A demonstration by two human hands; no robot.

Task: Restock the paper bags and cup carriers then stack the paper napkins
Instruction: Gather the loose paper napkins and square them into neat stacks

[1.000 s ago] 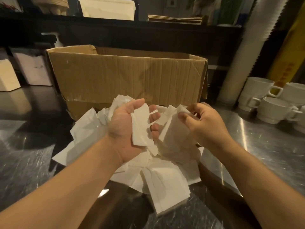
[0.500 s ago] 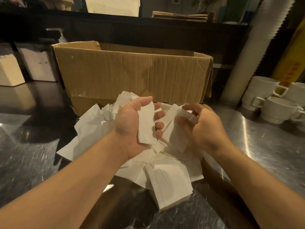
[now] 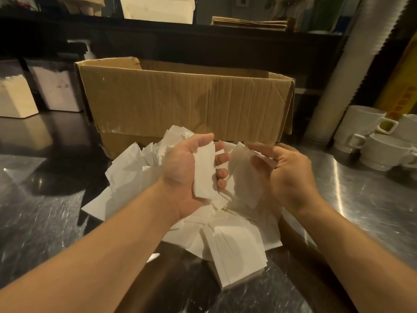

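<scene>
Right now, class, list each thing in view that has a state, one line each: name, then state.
Left hand: closed around a small stack of napkins.
Right hand: pinching one napkin.
Pile: loose, unstacked on the counter.
Box: open-topped, upright.
Mugs: upright, stacked.

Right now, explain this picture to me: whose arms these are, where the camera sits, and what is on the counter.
There is no machine here. A person wears a camera on the head, looking down at their own bare arms. The left hand holds a small stack of folded napkins. The right hand pinches one napkin, blurred in the picture. Below lies a loose pile of napkins on a metal counter. Behind it stands a cardboard box; white cups sit at the right.
</scene>
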